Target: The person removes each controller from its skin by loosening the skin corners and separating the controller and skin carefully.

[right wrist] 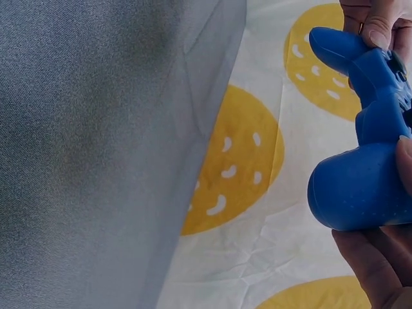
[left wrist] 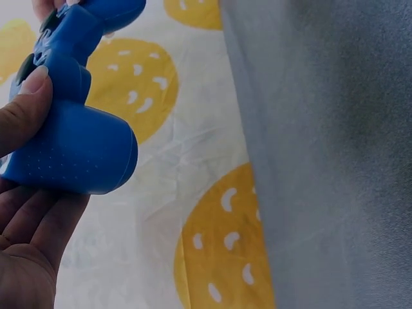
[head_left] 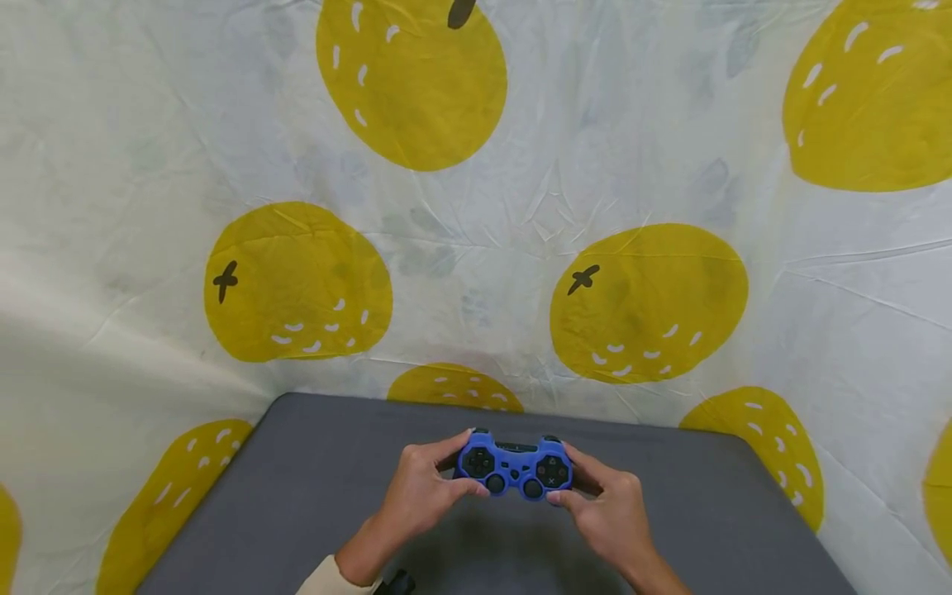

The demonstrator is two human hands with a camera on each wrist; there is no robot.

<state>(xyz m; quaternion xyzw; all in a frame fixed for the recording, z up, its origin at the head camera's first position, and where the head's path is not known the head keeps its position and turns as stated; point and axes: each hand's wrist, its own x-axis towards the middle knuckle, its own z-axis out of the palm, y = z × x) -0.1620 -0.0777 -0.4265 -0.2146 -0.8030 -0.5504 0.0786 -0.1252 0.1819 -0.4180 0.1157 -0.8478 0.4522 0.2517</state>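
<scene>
A blue game controller (head_left: 515, 473) with black buttons and two thumbsticks is held up over the grey table, its button face turned toward me. My left hand (head_left: 420, 489) grips its left end, thumb on the front near the left stick and fingers behind. On the other end, my right hand (head_left: 606, 504) grips likewise, with the thumb near the right stick. The left wrist view shows the controller's rounded handle (left wrist: 77, 151) lying between thumb and fingers. In the right wrist view the other handle (right wrist: 360, 190) rests on the fingers, partly cut off by the frame.
The grey cloth-covered table (head_left: 335, 463) spreads beneath both hands. Behind it and along its sides hangs a white curtain (head_left: 476, 306) printed with large yellow fruit. A beige sleeve (head_left: 335, 578) and a dark strap piece (head_left: 399, 583) show at the left wrist.
</scene>
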